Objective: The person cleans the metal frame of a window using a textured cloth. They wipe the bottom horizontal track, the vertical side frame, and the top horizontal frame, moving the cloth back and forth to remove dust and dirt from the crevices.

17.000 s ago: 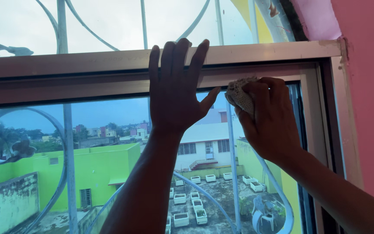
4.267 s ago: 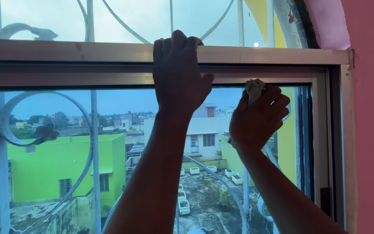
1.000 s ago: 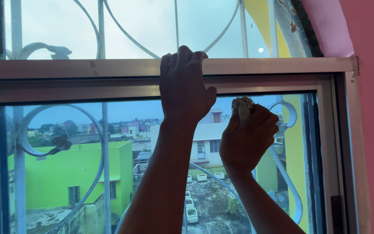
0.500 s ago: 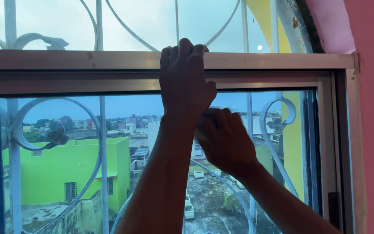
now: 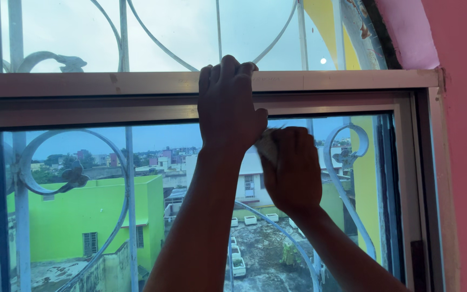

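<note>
My left hand (image 5: 229, 105) is raised against the window frame (image 5: 109, 84), its fingertips hooked over the frame's top rail. Just right of it, my right hand (image 5: 293, 167) presses a pale crumpled cloth (image 5: 266, 145) against the glass pane (image 5: 152, 138) near the pane's upper edge. Most of the cloth is hidden inside the fist and behind my left hand. Both forearms rise from the bottom of the view.
Behind the glass runs a white metal grille (image 5: 127, 178) with curled scrollwork. A pink wall (image 5: 460, 146) borders the window on the right. Outside are a bright green building (image 5: 82, 213) and a rooftop with white planters (image 5: 249, 220).
Over the last second my right hand with the cloth moved left and slightly down along the glass, close beside my left hand. My left hand kept its hold on the frame.
</note>
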